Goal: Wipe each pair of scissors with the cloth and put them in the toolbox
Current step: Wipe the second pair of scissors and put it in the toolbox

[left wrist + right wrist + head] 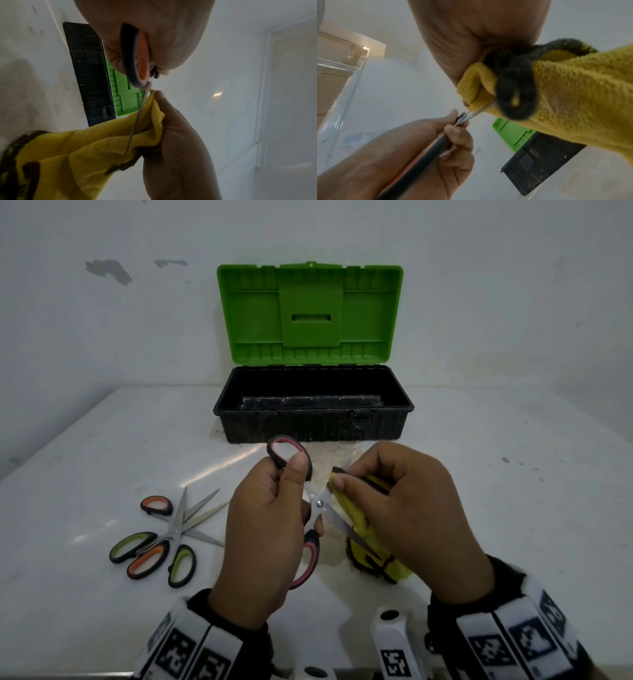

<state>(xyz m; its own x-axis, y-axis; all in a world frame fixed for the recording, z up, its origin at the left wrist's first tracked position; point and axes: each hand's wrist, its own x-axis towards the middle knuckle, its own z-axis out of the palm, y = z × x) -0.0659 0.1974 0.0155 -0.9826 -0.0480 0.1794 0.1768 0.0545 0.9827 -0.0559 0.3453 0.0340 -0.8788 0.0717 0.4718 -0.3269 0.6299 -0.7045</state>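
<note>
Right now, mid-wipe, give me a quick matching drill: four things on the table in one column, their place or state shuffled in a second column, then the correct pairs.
Things:
1. red-handled scissors
2. yellow cloth
3. toolbox
4. green-handled scissors

Places or states:
A. lid up, nothing visible inside
B. lying on the table, crossed with the orange-handled scissors
C. gripped by the left hand, blades open
D. pinched round a blade by the right hand

Pairs: 1-C, 2-D, 3-A, 4-B

toolbox behind (open), scissors left
</note>
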